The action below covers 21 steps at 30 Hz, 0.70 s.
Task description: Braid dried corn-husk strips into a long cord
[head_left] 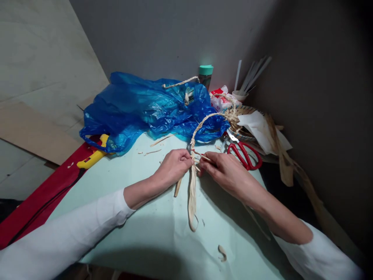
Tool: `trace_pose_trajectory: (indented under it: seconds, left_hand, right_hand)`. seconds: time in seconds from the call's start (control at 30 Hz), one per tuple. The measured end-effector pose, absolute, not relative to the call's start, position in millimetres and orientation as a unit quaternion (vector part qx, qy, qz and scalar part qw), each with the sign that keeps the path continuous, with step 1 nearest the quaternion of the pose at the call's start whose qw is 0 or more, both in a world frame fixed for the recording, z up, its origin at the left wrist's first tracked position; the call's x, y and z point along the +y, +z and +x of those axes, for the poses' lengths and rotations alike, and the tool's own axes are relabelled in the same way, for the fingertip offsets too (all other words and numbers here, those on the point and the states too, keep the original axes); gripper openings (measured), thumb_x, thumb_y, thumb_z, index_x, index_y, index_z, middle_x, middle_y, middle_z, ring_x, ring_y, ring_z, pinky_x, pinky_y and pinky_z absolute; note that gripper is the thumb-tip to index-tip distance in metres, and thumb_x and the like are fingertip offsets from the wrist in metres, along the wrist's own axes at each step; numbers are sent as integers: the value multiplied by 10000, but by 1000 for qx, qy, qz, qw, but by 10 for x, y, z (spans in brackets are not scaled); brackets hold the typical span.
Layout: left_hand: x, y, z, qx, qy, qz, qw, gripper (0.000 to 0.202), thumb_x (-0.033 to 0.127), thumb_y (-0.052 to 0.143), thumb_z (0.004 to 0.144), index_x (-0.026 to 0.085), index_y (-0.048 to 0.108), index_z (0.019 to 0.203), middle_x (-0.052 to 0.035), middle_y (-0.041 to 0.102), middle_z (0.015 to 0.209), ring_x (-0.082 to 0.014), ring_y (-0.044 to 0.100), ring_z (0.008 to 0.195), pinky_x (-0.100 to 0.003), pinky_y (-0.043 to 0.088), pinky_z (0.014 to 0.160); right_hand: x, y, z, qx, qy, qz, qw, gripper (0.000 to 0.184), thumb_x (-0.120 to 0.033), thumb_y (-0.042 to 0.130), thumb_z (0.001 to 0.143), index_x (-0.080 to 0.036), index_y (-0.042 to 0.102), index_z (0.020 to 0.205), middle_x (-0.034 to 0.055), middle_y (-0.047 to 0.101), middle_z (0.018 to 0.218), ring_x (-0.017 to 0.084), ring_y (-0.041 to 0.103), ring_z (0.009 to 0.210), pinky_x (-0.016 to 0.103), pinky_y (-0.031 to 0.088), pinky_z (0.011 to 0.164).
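A braided cord of pale dried fibre (201,124) curves from the basket at the back right down to my fingers. My left hand (176,163) pinches the cord's lower end, where loose strands come out of the braid. Beside it, my right hand (220,167) is closed on a thin strand drawn out to the right. A wide loose fibre strip (192,198) hangs below my left fingertips towards me. Another short strip (177,188) shows just under my left hand. The fingertips partly hide the crossing of the strands.
Red-handled scissors (246,155) lie right of my right hand. A blue plastic bag (145,105) spreads along the back, with a yellow tool (91,158) at its left. A woven basket (247,134), a green-lidded jar (205,76) and a cup of sticks (240,95) stand near the wall.
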<state>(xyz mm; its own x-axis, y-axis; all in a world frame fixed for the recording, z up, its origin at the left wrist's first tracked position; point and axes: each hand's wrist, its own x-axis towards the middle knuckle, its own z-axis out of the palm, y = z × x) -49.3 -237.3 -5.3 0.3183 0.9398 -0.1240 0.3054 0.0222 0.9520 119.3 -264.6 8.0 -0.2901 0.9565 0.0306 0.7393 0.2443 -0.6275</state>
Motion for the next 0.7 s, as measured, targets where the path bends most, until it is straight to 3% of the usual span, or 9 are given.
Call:
trace_pose_trajectory:
  seconds: [0.13,0.27,0.33,0.53,0.63,0.7]
  left_hand:
    - [-2356,-111,-512,490,295,676,465,142,265,553,762,180,526,651,49,481,500,-98,406,489,-226,279,500]
    - [-2399,-109,-502,477,316,648,503,131,263,554,768,174,533,675,26,556,544,-110,498,533,-222,336,538]
    - [-2429,-82,-500,481,332,617,528,113,254,571,756,163,549,694,23,567,578,-104,506,547,-214,333,530]
    - [-2434,-70,-554,442,364,514,639,119,215,656,694,139,568,715,31,560,572,-70,477,501,-190,345,511]
    - [-2424,-102,-582,429,360,489,668,162,253,692,696,131,592,734,7,611,610,-60,470,471,-186,335,486]
    - [-2430,-106,-589,423,358,467,689,176,249,710,683,129,599,748,-26,664,681,-88,554,530,-204,398,529]
  right_hand:
    - [-2704,164,1175,-766,197,-583,187,252,-216,449,869,-193,536,634,27,613,611,140,497,550,267,266,544]
    - [-2838,181,1036,-768,167,-585,200,162,-194,440,834,-192,522,694,24,581,595,130,434,496,276,239,523]
    - [-2901,167,963,-777,160,-576,196,124,-173,431,818,-183,553,798,31,606,630,138,460,503,278,248,531]
    - [-2987,79,854,-823,63,-549,132,243,-124,424,826,-152,569,1019,68,690,745,185,589,579,301,220,528]
    - [-3008,27,807,-849,8,-521,92,242,-88,428,845,-143,571,1031,84,692,791,196,620,634,312,194,508]
    - [-3022,-1,781,-860,-4,-505,73,220,-59,429,852,-136,584,987,95,690,836,202,638,705,312,200,504]
